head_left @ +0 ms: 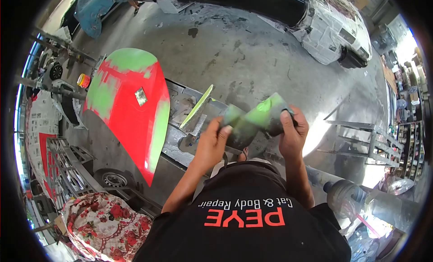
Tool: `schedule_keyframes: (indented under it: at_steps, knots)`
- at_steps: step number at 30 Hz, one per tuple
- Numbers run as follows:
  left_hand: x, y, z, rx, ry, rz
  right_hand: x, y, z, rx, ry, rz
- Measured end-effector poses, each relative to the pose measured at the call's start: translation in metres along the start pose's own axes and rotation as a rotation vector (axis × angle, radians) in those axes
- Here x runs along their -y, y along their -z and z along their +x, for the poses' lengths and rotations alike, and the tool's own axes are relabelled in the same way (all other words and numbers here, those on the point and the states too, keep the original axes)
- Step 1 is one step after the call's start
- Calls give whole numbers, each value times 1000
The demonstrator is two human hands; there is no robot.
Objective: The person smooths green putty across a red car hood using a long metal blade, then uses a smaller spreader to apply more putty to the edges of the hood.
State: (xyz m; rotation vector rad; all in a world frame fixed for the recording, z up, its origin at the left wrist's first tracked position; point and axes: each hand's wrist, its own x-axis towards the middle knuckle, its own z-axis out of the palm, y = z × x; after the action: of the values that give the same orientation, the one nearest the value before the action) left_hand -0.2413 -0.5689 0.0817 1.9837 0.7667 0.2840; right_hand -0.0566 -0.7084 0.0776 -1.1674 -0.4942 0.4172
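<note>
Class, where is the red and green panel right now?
In the head view, the red and green panel is on the left side, between the small red and yellow tub and the thin yellow-green strip.

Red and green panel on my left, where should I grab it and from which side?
I'd take the panel by its two long edges, coming from the pointed end nearest you: it tapers there, so the edges run close together, while the far end is broad and rounded.
</note>
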Motion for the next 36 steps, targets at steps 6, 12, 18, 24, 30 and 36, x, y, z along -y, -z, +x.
schedule_keyframes:
  at_steps: [6,12,18,24,30,36]
  knots:
    - [8,-6,10,-35,-60,-579,17,5,4,453,231,-225]
    - [13,4,3,-114,-122,-637,16,-22,1,549,334,-776]
    - [34,30,-3,-156,-151,-632,12,-41,0,548,386,-930]
    - [68,58,-13,-204,-90,-668,7,-70,-2,594,398,-1077]
    - [71,121,-11,-408,-142,-1067,-10,-74,4,321,120,-727]
    - [95,117,-16,-287,9,-809,-7,-85,16,123,-369,274]
